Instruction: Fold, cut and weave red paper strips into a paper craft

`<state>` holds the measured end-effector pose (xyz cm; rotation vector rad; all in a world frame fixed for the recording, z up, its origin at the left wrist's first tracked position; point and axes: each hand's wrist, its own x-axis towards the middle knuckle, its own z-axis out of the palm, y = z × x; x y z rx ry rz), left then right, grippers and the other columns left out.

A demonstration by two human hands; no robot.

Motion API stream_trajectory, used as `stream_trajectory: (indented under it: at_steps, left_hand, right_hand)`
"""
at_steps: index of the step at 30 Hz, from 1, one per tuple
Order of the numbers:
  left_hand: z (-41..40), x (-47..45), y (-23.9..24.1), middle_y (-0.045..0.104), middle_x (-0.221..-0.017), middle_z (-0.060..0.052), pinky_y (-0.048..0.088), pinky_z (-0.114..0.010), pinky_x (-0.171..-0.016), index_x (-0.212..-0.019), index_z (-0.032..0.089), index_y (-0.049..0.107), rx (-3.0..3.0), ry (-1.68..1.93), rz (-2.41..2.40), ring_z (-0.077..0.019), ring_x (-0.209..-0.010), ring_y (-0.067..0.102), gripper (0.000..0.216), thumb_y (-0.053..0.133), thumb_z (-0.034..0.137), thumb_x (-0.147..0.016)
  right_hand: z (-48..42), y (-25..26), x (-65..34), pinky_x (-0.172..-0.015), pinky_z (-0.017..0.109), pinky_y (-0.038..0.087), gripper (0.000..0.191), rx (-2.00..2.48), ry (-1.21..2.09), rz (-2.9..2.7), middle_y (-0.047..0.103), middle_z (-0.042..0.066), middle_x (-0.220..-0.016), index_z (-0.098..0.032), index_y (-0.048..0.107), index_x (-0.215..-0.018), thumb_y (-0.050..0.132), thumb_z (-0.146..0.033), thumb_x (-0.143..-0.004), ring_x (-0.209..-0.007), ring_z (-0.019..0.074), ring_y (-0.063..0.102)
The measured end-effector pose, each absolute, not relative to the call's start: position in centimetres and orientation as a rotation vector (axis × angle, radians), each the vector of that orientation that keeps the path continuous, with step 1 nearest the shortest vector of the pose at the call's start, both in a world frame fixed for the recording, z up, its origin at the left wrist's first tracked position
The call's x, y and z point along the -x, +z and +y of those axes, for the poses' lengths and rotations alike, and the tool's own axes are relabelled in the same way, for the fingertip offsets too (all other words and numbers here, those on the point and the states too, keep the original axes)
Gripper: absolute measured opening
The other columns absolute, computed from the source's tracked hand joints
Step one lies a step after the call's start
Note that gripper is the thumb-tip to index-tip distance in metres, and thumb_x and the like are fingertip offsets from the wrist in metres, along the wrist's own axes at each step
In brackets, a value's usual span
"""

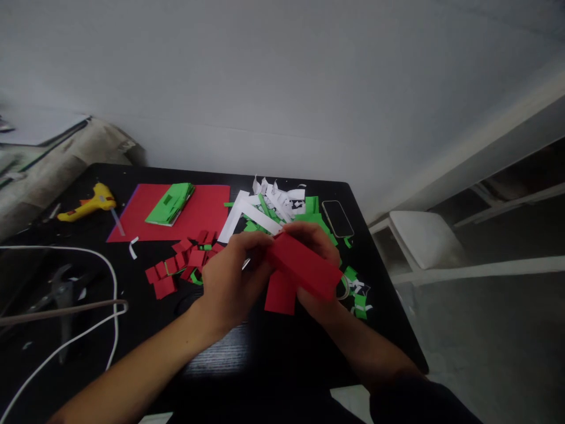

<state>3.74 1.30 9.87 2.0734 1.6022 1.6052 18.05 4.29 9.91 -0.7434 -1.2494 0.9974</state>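
Note:
A folded piece of red paper [304, 262] is held up over the black table between both hands. My left hand [233, 277] pinches its left end, thumb and fingers closed together. Wrapped around its far side and right end is my right hand [320, 244], with the thumb underneath. Below the hands lies a flat red paper piece [281, 294], partly covered by the held one. Small red paper pieces [188, 259] with bits of green are heaped left of my left hand. Behind the hands are white paper scraps [278, 200] and green paper scraps [311, 206].
A yellow glue gun [90, 204] lies at the table's far left. Folded green papers [171, 203] rest on a red sheet [207, 206]. Scissors [65, 300] and a white cable [115, 282] are at left. A phone [338, 218] is at right, near a white stool [424, 238].

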Motion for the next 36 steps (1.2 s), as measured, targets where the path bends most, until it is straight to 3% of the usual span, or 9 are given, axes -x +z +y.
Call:
stream_trajectory:
  at_steps: [10, 16, 21, 28, 36]
  left_hand:
    - [1.4, -3.6, 9.9, 0.078, -0.093, 0.002, 0.055, -0.020, -0.061, -0.109, 0.026, 0.063, -2.088, 1.620, 1.581, -0.0106, -0.070, 0.073, 0.022, 0.070, 0.014, -0.092]
    - [1.8, -3.8, 9.9, 0.077, -0.094, 0.001, 0.056, -0.021, -0.060, -0.115, 0.026, 0.062, -2.108, 1.564, 1.575, -0.0123, -0.070, 0.073, 0.030, 0.068, 0.012, -0.089]
    - [1.8, -4.0, 9.9, 0.077, -0.103, -0.002, 0.060, -0.024, -0.070, -0.120, 0.025, 0.059, -2.124, 1.532, 1.478, -0.0142, -0.078, 0.075, 0.039, 0.068, 0.009, -0.087]
    - [2.1, -3.8, 11.1, 0.073, -0.089, 0.001, 0.055, -0.020, -0.062, -0.110, 0.024, 0.056, -1.705, 1.526, 1.267, -0.0113, -0.072, 0.071, 0.028, 0.063, 0.009, -0.088]
    - [3.2, -3.5, 12.3, 0.062, -0.070, 0.004, 0.045, -0.019, -0.048, -0.095, 0.022, 0.060, -1.391, 1.480, 1.179, -0.0104, -0.057, 0.061, 0.012, 0.066, 0.014, -0.088]
  right_hand:
    - [4.0, 10.7, -18.2, -0.084, 0.035, 0.063, 0.020, 0.699, 1.185, -1.213, 0.080, 0.002, -0.102, -0.028, 0.075, -0.109, 0.078, -0.027, -0.089, -0.095, 0.0204, 0.076]
    - [3.9, 10.6, -18.7, -0.087, 0.038, 0.062, 0.019, 0.726, 0.962, -1.343, 0.080, 0.002, -0.105, -0.027, 0.076, -0.106, 0.078, -0.025, -0.087, -0.098, 0.0230, 0.075]
    - [3.8, 10.4, -19.2, -0.088, 0.040, 0.060, 0.028, 0.773, 0.813, -1.470, 0.078, 0.002, -0.108, -0.030, 0.074, -0.112, 0.074, -0.016, -0.088, -0.103, 0.0236, 0.074]
    - [4.1, 10.4, -18.7, -0.085, 0.036, 0.061, 0.039, 0.900, 0.717, -1.506, 0.077, 0.000, -0.106, -0.031, 0.071, -0.115, 0.075, -0.008, -0.083, -0.097, 0.0201, 0.074]
    - [4.6, 11.8, -19.1, -0.079, 0.033, 0.061, 0.026, 0.881, 1.040, -1.490, 0.077, 0.000, -0.100, -0.027, 0.071, -0.111, 0.069, -0.015, -0.087, -0.089, 0.0178, 0.074]
